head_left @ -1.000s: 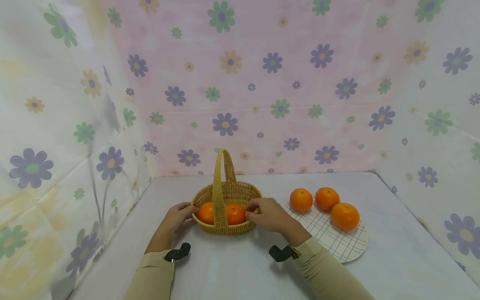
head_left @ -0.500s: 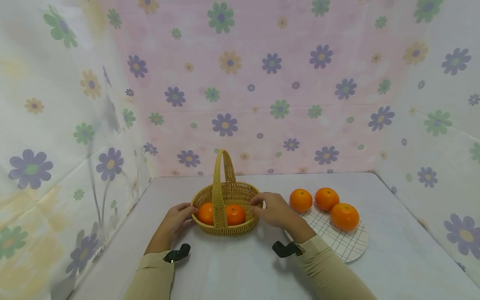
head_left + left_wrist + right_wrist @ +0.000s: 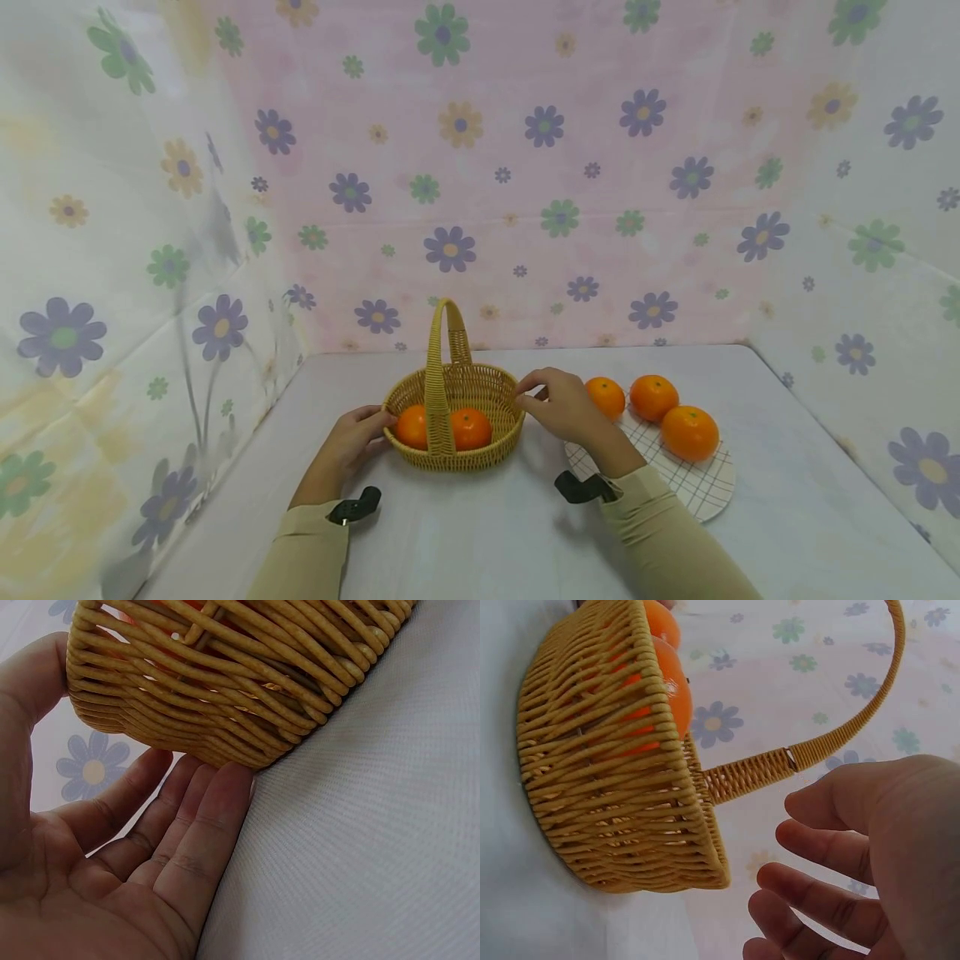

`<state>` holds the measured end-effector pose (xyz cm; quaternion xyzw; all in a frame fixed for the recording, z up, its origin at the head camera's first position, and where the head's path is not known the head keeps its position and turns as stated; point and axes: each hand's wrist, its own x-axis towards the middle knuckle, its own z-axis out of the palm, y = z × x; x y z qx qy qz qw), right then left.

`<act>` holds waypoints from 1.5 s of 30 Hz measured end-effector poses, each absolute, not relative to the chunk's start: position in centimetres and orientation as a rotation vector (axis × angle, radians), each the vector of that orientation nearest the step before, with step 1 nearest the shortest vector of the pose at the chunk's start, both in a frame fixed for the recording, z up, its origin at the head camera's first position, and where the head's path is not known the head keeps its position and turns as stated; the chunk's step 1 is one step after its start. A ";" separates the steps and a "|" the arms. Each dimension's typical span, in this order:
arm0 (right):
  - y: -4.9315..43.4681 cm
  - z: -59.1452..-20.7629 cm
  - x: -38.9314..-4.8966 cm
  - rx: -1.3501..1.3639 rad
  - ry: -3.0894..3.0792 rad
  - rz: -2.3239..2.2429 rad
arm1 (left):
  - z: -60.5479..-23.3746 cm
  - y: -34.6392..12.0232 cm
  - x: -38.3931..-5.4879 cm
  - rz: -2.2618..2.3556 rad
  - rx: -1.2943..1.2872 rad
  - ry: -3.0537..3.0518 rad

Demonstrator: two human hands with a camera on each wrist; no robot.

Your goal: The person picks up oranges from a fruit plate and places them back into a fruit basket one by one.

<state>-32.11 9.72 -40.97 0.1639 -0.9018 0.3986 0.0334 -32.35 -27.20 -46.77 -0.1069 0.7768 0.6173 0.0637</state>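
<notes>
A yellow wicker basket (image 3: pixel 468 460) with a tall arched handle (image 3: pixel 437 375) stands upright on the table. Inside it lie two oranges, one left (image 3: pixel 412 427) and one right (image 3: pixel 472 429) of the handle's near end. My left hand (image 3: pixel 356 442) holds the basket's left end, thumb at the rim and fingertips (image 3: pixel 225 791) against the outer wall. Just off the basket's right rim, my right hand (image 3: pixel 562 406) is raised with loosely bent, parted fingers and nothing in them; the right wrist view shows a gap between its fingertips (image 3: pixel 776 885) and the wicker.
Right of the basket lies a white plate with a grid pattern (image 3: pixel 705 492), partly behind my right forearm. Three oranges (image 3: pixel 655 397) sit on or at its edge. Flowered cloth walls (image 3: pixel 525 250) enclose the white table (image 3: pixel 450 533) at the back and sides.
My right hand has let go of the right orange in the basket and moved right and up, out past the rim. The left hand and the basket have stayed in place.
</notes>
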 end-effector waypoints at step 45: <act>15.4 -42.5 -34.9 0.069 -2.639 1.170 | -46.9 -27.2 -32.6 1.892 -0.337 2.325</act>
